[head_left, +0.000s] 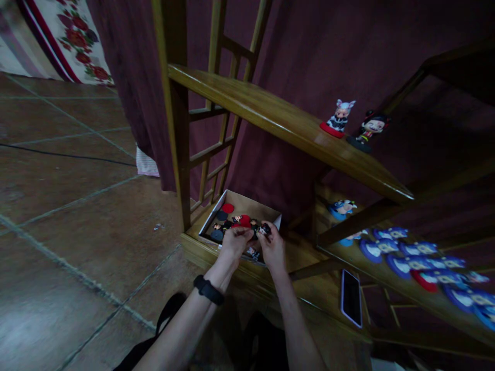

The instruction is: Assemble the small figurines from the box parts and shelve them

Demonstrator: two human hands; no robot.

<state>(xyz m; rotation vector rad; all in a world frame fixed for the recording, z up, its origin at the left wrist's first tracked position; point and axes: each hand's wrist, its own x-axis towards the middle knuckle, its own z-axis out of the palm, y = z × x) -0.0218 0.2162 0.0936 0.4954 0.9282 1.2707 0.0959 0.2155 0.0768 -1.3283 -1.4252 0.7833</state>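
Over an open cardboard box (pixel 253 201), my hands work close together. My right hand (pixel 274 250) is closed on a small black-haired figurine (pixel 265 229), held by its fingertips. My left hand (pixel 234 245), with a black band on its wrist, is closed just left of it. Its fingers are pinched together, and what they hold, if anything, is hidden. Inside the box lie a red disc (pixel 228 208), a dark disc (pixel 221 215), a grey disc (pixel 216 235) and several more figurines, one of them (pixel 252 252) near the front wall.
The box sits on the low board of a wooden shelf unit (pixel 178 129). Two figurines (pixel 339 119) stand on the upper shelf (pixel 270 111) above. A phone (pixel 351 298) lies at right, below a shelf with several blue-based figurines (pixel 379 247). A cable (pixel 65 153) crosses the floor.
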